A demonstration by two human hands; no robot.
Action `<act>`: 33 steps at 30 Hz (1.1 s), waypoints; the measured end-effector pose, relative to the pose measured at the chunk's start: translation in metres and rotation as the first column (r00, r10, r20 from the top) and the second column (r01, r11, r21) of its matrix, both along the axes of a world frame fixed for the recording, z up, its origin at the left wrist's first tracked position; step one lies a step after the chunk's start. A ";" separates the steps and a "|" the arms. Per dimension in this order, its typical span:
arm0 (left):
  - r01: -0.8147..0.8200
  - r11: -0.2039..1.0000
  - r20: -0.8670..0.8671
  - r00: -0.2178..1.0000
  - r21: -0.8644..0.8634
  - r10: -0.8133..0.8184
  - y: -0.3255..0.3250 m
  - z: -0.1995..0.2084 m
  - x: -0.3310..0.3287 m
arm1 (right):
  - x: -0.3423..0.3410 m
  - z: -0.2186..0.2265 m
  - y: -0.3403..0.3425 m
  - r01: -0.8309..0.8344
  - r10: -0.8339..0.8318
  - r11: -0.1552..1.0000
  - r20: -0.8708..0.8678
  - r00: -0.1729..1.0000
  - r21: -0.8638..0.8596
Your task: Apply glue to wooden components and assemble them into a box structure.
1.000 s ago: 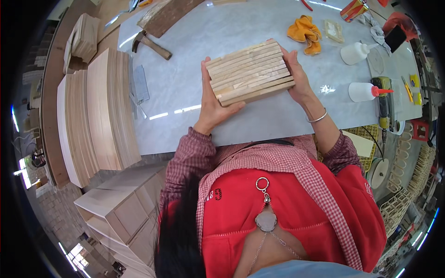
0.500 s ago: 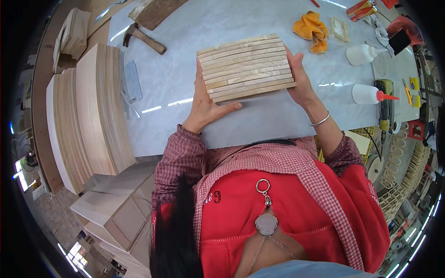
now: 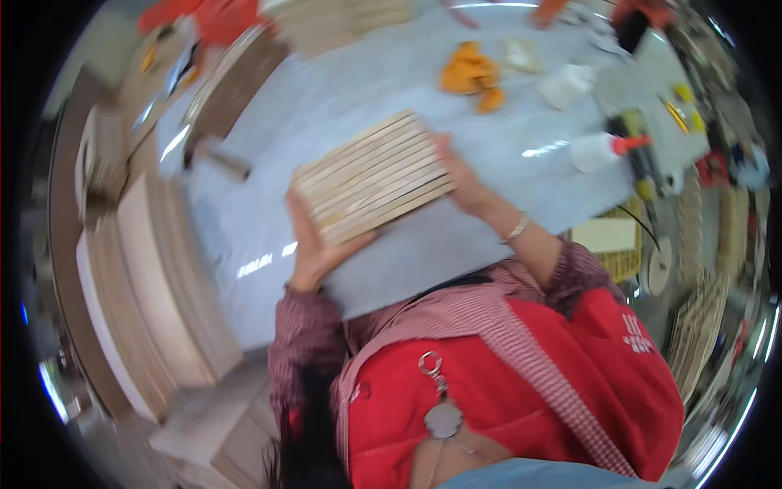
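Glossy pale-grey tabletop (image 3: 326, 110) backs a two-handed hold

Left hand (image 3: 316, 248) and right hand (image 3: 466, 181) clasp opposite ends of a bundle of pale, slim wooden slats (image 3: 375, 175) over the tabletop's near side. Should either palm's pressure ease, inner slats could slip out and scatter.

Wood strips (image 3: 375, 175) held btwn. L. hand (image 3: 314, 244) & R. hand (image 3: 467, 178), over tabletop (image 3: 407, 265). Panels (image 3: 175, 273) stacked at tabletop's L. end; hammer (image 3: 225, 160) laid L., block (image 3: 232, 91) behind. Cloth (image 3: 471, 72) placed behind strips, bottle (image 3: 592, 152) set R., drill (image 3: 642, 167) just beside.
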State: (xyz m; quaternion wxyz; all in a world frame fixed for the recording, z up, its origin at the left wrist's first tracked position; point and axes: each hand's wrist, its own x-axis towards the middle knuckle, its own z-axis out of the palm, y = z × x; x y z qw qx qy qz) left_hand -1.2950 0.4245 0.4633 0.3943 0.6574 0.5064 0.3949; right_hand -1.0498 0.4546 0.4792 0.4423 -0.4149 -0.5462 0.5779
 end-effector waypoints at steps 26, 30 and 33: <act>-0.042 0.984 0.051 0.997 -0.176 0.052 -0.007 -0.017 0.001 | 0.207 -0.053 0.077 0.826 -0.904 0.381 0.353 0.240 0.415; -0.066 0.990 0.092 0.993 -0.120 0.078 -0.006 -0.013 0.006 | 0.164 -0.001 0.043 0.811 -0.832 0.480 0.467 0.300 0.334; -0.043 0.997 0.184 0.981 -0.061 0.054 -0.006 -0.006 0.009 | 0.135 0.035 0.020 0.662 -0.698 0.716 0.236 0.676 0.221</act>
